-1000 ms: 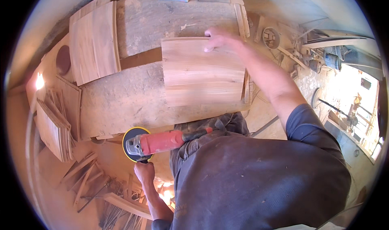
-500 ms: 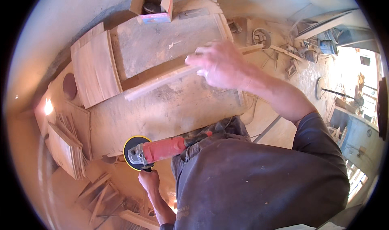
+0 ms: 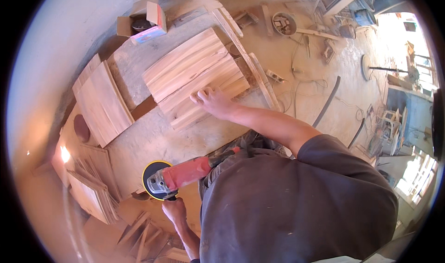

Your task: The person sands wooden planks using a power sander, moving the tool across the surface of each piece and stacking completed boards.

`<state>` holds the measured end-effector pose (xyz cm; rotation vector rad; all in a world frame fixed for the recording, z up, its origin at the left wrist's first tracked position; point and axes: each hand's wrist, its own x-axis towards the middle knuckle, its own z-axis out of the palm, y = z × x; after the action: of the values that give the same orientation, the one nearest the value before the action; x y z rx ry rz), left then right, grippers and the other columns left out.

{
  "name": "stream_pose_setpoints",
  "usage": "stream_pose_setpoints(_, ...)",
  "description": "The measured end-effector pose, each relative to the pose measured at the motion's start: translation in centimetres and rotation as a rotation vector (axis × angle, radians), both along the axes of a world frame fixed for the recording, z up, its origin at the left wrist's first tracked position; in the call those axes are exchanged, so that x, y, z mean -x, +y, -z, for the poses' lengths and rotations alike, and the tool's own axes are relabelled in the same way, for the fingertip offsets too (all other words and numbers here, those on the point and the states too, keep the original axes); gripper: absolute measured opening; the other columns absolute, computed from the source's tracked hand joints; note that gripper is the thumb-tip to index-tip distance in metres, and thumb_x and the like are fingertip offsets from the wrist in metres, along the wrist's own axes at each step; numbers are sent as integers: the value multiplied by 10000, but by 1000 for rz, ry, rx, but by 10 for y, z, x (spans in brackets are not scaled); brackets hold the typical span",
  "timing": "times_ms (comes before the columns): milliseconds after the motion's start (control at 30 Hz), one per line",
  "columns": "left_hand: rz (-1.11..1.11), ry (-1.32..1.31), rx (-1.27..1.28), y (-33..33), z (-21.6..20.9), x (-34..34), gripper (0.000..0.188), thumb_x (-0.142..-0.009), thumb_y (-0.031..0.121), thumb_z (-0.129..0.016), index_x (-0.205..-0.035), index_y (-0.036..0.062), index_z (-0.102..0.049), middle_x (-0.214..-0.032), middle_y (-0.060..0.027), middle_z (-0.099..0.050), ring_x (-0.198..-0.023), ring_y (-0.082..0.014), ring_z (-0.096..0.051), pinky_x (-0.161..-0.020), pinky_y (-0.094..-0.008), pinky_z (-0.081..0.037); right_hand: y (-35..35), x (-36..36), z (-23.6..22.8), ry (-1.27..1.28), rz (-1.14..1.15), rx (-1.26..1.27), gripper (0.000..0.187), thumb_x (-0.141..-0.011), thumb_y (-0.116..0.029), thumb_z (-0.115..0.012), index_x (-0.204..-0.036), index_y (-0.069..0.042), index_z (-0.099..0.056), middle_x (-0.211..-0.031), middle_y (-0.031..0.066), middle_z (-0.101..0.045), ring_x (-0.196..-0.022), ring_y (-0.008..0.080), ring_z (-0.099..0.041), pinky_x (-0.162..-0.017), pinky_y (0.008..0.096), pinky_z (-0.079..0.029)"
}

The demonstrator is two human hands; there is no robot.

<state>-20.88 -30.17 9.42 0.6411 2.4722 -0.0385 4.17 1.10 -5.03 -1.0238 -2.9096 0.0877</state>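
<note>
Board [image 3: 194, 73]: edge-on moments ago, now flat on the tabletop [image 3: 146, 131], streaked face exposed.
Right hand [image 3: 214, 103]: my fingers half-curled over it, grip unclear.
Left hand [image 3: 174, 210]: closed around my sander's [image 3: 187, 171] side handle [image 3: 171, 198].

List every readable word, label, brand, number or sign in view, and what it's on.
No readable text.
Open red-and-blue cardboard box: any printing is too small to make out.
Red-and-grey power sander with round black, yellow-rimmed disc: no legible markings.
</note>
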Motion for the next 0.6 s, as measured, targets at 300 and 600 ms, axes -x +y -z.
stream_pose_setpoints(300,106,96,16,17,-16,-6,246,-688,91,-636,-831,-102,-690,-766,-314,-674,-757,-487,-683,-697,-541,-509,-7,90,32,-59,-327,306,629,-882,-193,-597,-1493,-138,-456,-1644,88,-305,-1540,327,-194,-1250,583,-98)
stream_pose_setpoints(600,149,102,-12,23,-18,4,232,-708,70,-639,-882,-62,-719,-799,-295,-692,-793,-462,-696,-720,-528,-524,3,96,28,-136,-329,398,544,-914,-296,-568,-1454,-247,-514,-1661,3,-275,-1563,306,-131,-1244,621,10)
